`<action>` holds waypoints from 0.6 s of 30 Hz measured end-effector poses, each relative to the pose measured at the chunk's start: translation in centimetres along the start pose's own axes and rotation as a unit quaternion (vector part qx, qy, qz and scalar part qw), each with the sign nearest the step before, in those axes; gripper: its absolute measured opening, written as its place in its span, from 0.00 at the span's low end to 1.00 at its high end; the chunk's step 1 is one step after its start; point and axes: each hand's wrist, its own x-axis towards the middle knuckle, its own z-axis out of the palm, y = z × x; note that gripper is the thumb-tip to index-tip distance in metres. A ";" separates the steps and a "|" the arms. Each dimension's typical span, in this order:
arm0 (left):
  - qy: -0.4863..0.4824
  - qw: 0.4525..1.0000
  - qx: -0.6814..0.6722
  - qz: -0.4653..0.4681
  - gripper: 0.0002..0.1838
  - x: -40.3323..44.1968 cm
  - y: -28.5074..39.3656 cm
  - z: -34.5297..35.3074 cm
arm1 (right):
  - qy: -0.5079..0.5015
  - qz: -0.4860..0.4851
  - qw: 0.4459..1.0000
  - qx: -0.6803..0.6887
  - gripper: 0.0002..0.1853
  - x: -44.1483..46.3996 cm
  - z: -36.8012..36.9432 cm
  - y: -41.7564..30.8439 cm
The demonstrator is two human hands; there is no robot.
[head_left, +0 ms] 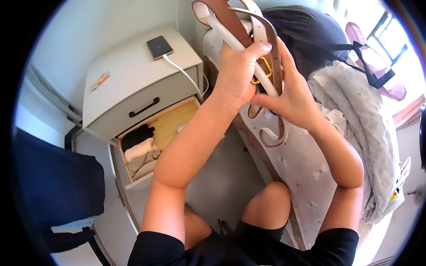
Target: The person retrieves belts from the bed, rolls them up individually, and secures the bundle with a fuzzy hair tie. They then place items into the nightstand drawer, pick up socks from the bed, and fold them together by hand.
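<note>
Several belts (235, 22), white and brown with a gold buckle (267, 67), are bunched together in front of me above the bed. My left hand (242, 73) is closed around them, its thumb laid across the straps beside the buckle. On the other side, my right hand (295, 97) grips the same bunch, with its fingers partly hidden behind the straps and its thumb lower down. Loose ends loop below both hands, and a white strap end (274, 141) curls over the bed sheet.
A white nightstand (128, 57) at left carries a phone (159, 47) on a white cable. Its lower drawer (177, 117) is pulled out, with rolled clothes inside. The bed (301, 164) holds a dark bag (301, 35) and a bunched quilt (368, 133). Dark clothing (57, 177) hangs at left.
</note>
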 end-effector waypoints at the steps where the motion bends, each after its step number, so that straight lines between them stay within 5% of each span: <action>1: -0.007 1.000 -0.015 -0.007 0.10 -0.1 0.5 -0.6 | -0.012 0.050 0.998 0.031 0.55 0.5 0.6 -0.2; 2: -0.015 0.999 -0.031 -0.015 0.10 -0.3 1.0 -1.2 | -0.025 0.101 0.993 0.061 0.53 0.9 1.1 -0.4; 3: -0.001 0.999 -0.029 -0.039 0.10 -0.5 1.3 -1.6 | -0.007 0.014 0.996 0.089 0.50 1.1 2.0 0.7; 6: -0.034 0.998 -0.023 -0.037 0.10 -1.5 1.9 -2.0 | -0.090 0.108 0.974 0.177 0.48 1.4 1.9 0.4; 10: -0.074 0.990 0.118 0.015 0.15 -1.3 2.6 -1.9 | -0.076 0.095 0.964 0.235 0.41 1.0 1.4 1.2; 14: -0.042 0.974 0.211 0.066 0.27 -3.3 3.9 -1.2 | -0.085 0.204 0.900 0.375 0.34 -1.2 1.2 -2.2; 18: -0.003 0.976 0.217 0.020 0.43 -8.9 6.1 -1.2 | -0.134 0.267 0.849 0.436 0.29 -6.0 3.1 -6.9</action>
